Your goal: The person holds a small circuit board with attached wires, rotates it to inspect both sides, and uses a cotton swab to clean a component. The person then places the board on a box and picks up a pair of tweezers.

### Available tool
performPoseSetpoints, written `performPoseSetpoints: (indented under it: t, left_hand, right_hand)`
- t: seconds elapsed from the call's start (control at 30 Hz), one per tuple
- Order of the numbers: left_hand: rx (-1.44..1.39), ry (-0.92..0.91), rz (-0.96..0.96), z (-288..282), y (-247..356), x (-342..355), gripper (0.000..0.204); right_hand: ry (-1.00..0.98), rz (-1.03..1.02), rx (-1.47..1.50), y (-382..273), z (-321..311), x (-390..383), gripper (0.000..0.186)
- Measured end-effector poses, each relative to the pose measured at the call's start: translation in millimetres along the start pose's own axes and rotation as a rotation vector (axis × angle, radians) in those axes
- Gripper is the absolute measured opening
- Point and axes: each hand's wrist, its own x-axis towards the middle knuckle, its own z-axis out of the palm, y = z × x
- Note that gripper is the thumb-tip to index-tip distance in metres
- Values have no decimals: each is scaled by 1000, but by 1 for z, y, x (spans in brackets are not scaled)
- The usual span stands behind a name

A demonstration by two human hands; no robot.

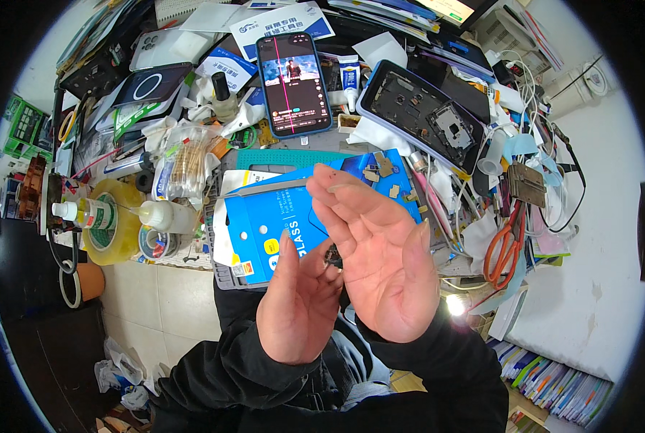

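Both my hands are over the front of the workbench, palms facing up toward me. My left hand has its thumb raised and its other fingers curled. A small dark part with metallic bits shows at those fingertips, partly covered by my right hand. My right hand crosses in front, thumb apart and fingers stretched together. From behind its fingertips a slim grey metal tool, like tweezers, points left; I cannot tell whether the fingers touch it. Beneath lies a flat blue box with several small metal pieces on its far right part.
A lit phone stands beyond the box, with an opened device housing to its right. Orange-handled scissors hang at the right. Dropper bottles, a tape roll and cotton swabs crowd the left.
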Motion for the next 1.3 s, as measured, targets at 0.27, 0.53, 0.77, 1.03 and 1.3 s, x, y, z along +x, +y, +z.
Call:
performPoseSetpoints:
  t: [0.27, 0.53, 0.77, 1.03, 1.3]
  left_hand:
    - [-19, -78, -10, -4, 5, 2, 64]
    - [126, -181, 78, 12, 8, -7, 42]
    - [156, -161, 74, 19, 7, -6, 44]
    - [216, -200, 99, 15, 4, -9, 43]
    - [201, -229, 103, 8, 1, -10, 42]
  right_hand:
    - [-8, 97, -1, -10, -1, 7, 76]
    - [-85, 69, 337, -9, -20, 20, 78]
    - [-44, 101, 458, -10, -21, 15, 76]
    - [-47, 110, 493, -13, -22, 14, 75]
    - [-54, 122, 532, -13, -23, 11, 75]
